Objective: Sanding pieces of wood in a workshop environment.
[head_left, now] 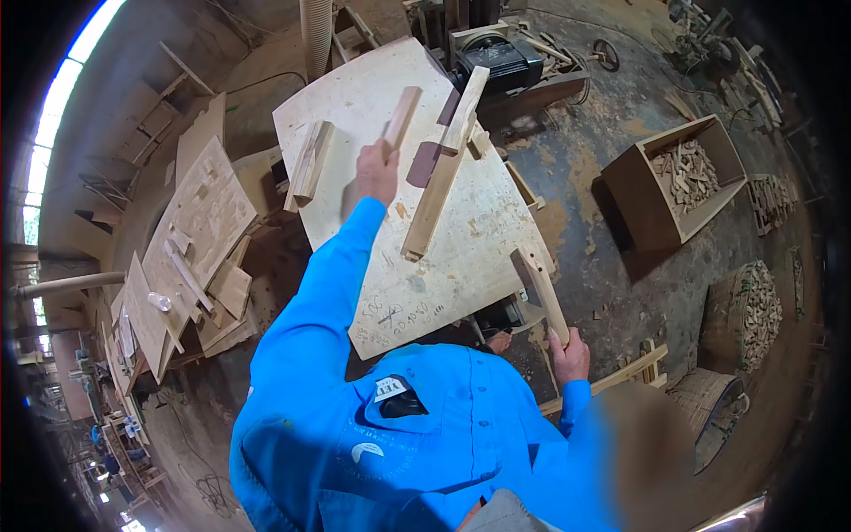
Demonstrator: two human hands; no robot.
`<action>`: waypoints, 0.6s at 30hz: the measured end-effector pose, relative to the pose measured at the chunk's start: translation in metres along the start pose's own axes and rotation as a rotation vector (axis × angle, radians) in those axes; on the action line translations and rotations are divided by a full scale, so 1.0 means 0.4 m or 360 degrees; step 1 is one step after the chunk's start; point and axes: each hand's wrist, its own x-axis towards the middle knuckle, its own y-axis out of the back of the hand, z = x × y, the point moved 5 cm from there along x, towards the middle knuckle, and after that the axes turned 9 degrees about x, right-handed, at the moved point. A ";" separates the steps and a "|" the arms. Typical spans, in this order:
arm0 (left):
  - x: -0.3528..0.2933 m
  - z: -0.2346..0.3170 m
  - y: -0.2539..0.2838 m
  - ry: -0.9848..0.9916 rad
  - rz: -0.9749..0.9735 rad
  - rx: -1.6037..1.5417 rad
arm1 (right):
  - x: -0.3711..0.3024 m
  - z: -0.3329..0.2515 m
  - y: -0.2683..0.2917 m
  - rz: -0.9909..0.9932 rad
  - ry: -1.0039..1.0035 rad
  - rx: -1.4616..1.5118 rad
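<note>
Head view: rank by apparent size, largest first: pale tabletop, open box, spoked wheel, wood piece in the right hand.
1. Pale tabletop
2. Open box
3. Wood piece in the right hand
4. Spoked wheel
Apparent size only: the wheel is farther from the camera.

A pale, scuffed counter (479, 239) tilts across my view, with wood laid along it.
Near its left edge I see a cluster of wood strips (312, 160) lying side by side; on the right a long wooden bar (433, 206) runs lengthwise, a shorter wood block (467, 106) overlapping its far end, with a flat maroon plate (425, 166) beside the bar. Dark handwritten marks (390, 317) cover the near corner. I can't tell whether the wood piece (405, 111) in the left hand (378, 173) touches the surface.
</note>
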 end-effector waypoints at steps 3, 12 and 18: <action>0.050 0.077 -0.081 -0.0049 -0.0050 0.0061 | -0.002 -0.011 0.001 0.0026 -0.0013 -0.0018; 0.101 0.196 -0.170 -0.0187 -0.0284 0.0202 | 0.005 0.014 -0.002 0.0025 -0.0057 -0.0092; 0.107 0.166 -0.174 -0.0141 -0.0509 0.0226 | 0.005 0.000 0.001 0.0028 -0.0032 -0.0112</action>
